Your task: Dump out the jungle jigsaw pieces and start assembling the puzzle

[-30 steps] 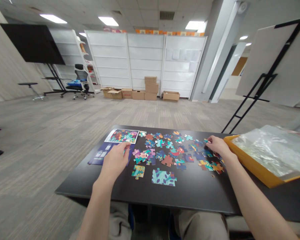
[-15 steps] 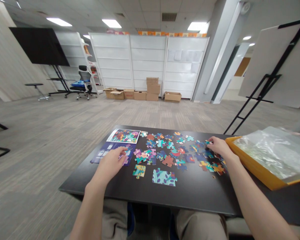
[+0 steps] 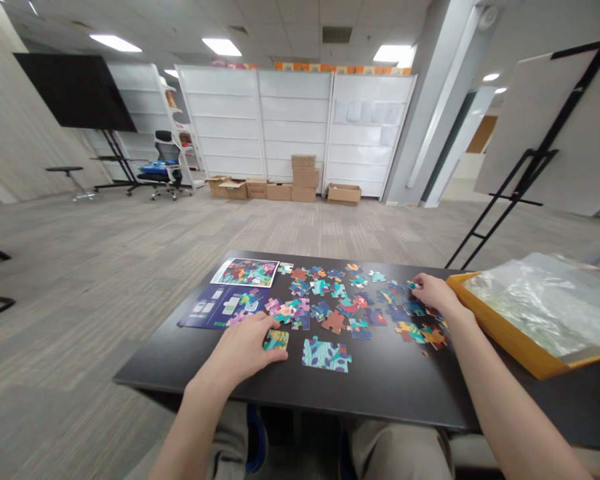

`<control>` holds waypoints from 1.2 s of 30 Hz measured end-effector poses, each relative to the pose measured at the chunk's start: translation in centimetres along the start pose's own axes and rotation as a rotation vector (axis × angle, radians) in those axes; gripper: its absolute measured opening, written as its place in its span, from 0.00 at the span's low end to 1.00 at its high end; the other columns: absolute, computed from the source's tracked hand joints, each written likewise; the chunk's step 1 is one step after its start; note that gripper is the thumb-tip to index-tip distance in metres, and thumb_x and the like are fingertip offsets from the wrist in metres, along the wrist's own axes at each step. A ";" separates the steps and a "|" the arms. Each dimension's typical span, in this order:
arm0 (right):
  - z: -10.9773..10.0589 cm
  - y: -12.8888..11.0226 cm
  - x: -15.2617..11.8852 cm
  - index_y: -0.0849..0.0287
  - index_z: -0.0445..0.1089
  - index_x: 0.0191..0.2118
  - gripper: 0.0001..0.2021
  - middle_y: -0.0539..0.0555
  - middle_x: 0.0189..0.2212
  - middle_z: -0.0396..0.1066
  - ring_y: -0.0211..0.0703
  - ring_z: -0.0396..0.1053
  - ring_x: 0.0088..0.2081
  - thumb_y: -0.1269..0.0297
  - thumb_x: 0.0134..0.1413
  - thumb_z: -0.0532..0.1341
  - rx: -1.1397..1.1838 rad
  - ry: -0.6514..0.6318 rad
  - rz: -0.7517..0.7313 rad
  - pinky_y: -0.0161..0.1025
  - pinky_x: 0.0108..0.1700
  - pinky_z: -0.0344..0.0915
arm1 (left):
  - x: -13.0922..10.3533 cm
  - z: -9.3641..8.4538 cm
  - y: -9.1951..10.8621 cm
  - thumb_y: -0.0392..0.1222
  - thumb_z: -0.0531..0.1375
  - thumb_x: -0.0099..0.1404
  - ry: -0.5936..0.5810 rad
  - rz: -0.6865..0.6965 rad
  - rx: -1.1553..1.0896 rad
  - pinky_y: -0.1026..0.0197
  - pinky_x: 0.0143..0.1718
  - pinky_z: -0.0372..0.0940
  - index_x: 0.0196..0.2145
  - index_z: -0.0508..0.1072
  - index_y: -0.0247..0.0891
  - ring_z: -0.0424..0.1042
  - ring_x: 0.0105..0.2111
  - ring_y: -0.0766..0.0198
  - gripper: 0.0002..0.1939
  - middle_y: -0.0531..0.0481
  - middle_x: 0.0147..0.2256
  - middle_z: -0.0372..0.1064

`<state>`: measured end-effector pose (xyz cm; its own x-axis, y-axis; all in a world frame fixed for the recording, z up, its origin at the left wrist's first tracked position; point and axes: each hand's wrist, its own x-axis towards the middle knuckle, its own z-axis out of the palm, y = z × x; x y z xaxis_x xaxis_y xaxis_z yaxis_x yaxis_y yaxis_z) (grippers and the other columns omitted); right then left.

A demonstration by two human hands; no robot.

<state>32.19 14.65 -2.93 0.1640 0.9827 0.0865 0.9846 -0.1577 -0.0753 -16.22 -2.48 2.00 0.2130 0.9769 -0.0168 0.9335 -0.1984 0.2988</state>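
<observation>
Person's L hand (image 3: 245, 343) is hovering at 1 yellow-teal pc (image 3: 279, 340), thumb & fingers apart, near front L of tbl (image 3: 380, 390); R hand (image 3: 434, 295) is pinching 1 small teal pc (image 3: 411, 285) at far R, fingertips together. 1 leafy teal block (image 3: 326, 354) is lying R of the yellow-teal pc; 2 brown pcs (image 3: 334, 321) are sitting amid many others. 1 pic sheet (image 3: 245, 272) is overlapping 1 blue leaflet (image 3: 200, 310); 1 yellow box (image 3: 505, 333) w/ clear plastic is standing beside R forearm.

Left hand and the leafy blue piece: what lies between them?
The head view shows the yellow-green piece by the left hand, then bare black table up to the leafy blue piece.
</observation>
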 end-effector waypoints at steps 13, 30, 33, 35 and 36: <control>0.4 0.3 0.3 0.58 0.75 0.50 0.18 0.63 0.46 0.79 0.57 0.77 0.47 0.66 0.52 0.61 0.009 0.014 -0.010 0.43 0.45 0.68 | -1.2 0.7 0.3 0.39 0.62 0.61 -0.021 0.129 -0.148 0.52 0.61 0.61 0.58 0.69 0.43 0.67 0.60 0.51 0.27 0.43 0.60 0.69; -0.4 -0.4 -0.1 0.59 0.76 0.50 0.17 0.62 0.45 0.79 0.56 0.77 0.46 0.62 0.56 0.61 0.006 -0.022 -0.017 0.43 0.45 0.68 | -0.2 0.4 0.7 0.43 0.65 0.59 0.054 0.036 -0.032 0.54 0.50 0.65 0.48 0.71 0.42 0.72 0.51 0.49 0.18 0.43 0.49 0.75; -0.5 -0.4 -0.1 0.59 0.76 0.49 0.16 0.63 0.45 0.80 0.56 0.77 0.45 0.61 0.56 0.62 0.024 -0.019 -0.013 0.43 0.44 0.69 | -0.1 0.1 0.6 0.46 0.64 0.61 0.031 -0.045 0.007 0.54 0.48 0.65 0.46 0.71 0.41 0.74 0.50 0.49 0.15 0.42 0.48 0.76; -0.7 -0.4 -0.2 0.59 0.76 0.49 0.16 0.63 0.45 0.79 0.56 0.77 0.46 0.60 0.56 0.62 0.029 -0.025 -0.013 0.43 0.45 0.69 | -0.1 0.1 0.5 0.47 0.63 0.63 0.011 -0.064 0.037 0.55 0.45 0.65 0.44 0.71 0.41 0.76 0.48 0.49 0.14 0.42 0.46 0.77; -0.7 -0.5 -0.2 0.60 0.76 0.49 0.16 0.64 0.46 0.79 0.56 0.77 0.47 0.60 0.56 0.62 0.026 -0.027 -0.014 0.43 0.45 0.69 | -0.1 0.1 0.5 0.48 0.62 0.63 0.004 -0.063 0.051 0.56 0.44 0.65 0.44 0.71 0.41 0.76 0.47 0.50 0.13 0.42 0.45 0.77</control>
<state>31.74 14.48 -2.20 0.1484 0.9871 0.0606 0.9848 -0.1419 -0.0999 -15.72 -2.68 2.11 0.1526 0.9878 -0.0296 0.9583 -0.1406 0.2487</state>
